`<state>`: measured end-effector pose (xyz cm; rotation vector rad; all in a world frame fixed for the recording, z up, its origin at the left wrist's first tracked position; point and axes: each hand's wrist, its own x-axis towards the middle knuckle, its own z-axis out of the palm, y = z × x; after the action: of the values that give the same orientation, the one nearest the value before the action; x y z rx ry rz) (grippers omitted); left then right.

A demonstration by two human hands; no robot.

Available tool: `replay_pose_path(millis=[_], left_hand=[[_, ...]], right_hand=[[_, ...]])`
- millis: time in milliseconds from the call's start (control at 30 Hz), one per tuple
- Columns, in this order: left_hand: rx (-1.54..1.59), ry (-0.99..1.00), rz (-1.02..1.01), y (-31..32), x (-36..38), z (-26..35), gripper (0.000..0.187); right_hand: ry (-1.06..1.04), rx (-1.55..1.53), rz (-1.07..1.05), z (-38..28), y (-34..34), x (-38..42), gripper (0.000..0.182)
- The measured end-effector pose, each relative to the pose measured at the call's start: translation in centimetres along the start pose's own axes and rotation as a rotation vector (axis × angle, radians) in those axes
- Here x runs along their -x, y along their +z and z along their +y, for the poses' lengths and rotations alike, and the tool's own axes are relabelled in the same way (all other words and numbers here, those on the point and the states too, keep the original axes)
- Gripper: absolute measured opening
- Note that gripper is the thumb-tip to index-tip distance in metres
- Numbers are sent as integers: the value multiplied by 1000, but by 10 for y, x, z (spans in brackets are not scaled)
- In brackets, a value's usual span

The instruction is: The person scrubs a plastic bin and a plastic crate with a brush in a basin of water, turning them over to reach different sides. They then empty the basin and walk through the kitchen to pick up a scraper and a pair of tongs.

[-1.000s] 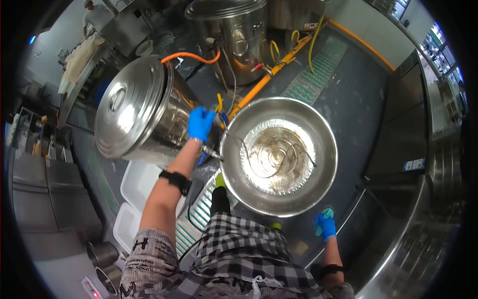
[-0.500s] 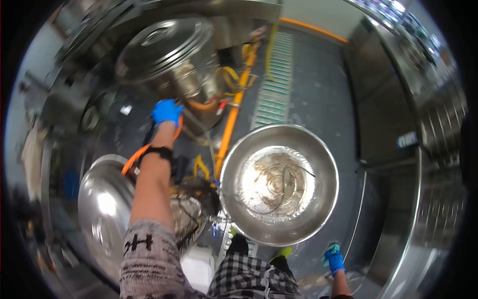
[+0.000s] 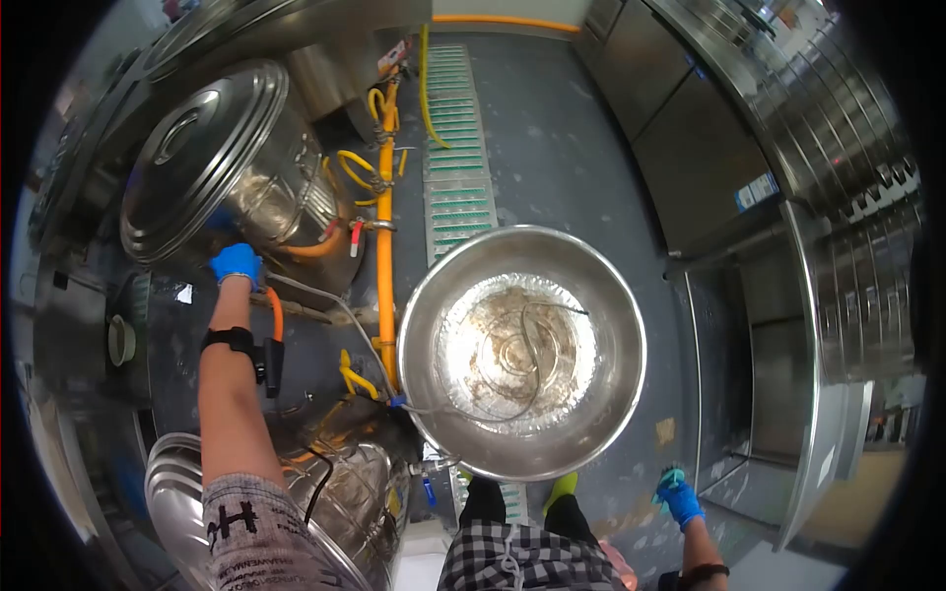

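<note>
My left hand [image 3: 236,264], in a blue glove, is closed beside the tall lidded steel pot [image 3: 261,202]. An orange hose [image 3: 277,317] comes from its grip, with a black handle-like part [image 3: 273,369] hanging by my wrist. My right hand [image 3: 684,504], also blue-gloved, is low on the right, closed on a teal scrubbing pad [image 3: 670,480]. Between my hands, a wide steel bowl [image 3: 458,286] stands in front of my feet. A thin grey hose [image 3: 535,360] curls inside it over brownish marks on the bottom.
A yellow pipe [image 3: 385,246] with valves runs beside the green-and-white floor grate [image 3: 460,148]. Another steel vessel [image 3: 355,483] and a round lid [image 3: 177,483] are at the lower left. Steel cabinets [image 3: 695,148] and a metal rack [image 3: 852,286] line the right side.
The view has shifted, showing more of the lidded pot. My left hand appears further left and lower, near the pot. The black part by my wrist shows more clearly. My right hand still grips the pad.
</note>
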<state>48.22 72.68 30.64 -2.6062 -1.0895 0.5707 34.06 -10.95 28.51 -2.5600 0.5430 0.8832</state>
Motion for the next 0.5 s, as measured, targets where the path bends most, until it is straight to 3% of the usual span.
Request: replay_pose_path(millis=[67,167,267,500], left_hand=[[-98,31,-47,-12,8,5,37],[-241,112,44,-5,1,1,40],[-174,52,-33,-4,0,3,44],[-106,-84,-123,-11,2,8,47]], right_hand=[[-32,-109,-24,-4,1,2,21],[-81,-265,-87,-12,0,6,22],[40,-171,-45,4,7,-3,26],[12,-240,-66,9,15,-5,25]])
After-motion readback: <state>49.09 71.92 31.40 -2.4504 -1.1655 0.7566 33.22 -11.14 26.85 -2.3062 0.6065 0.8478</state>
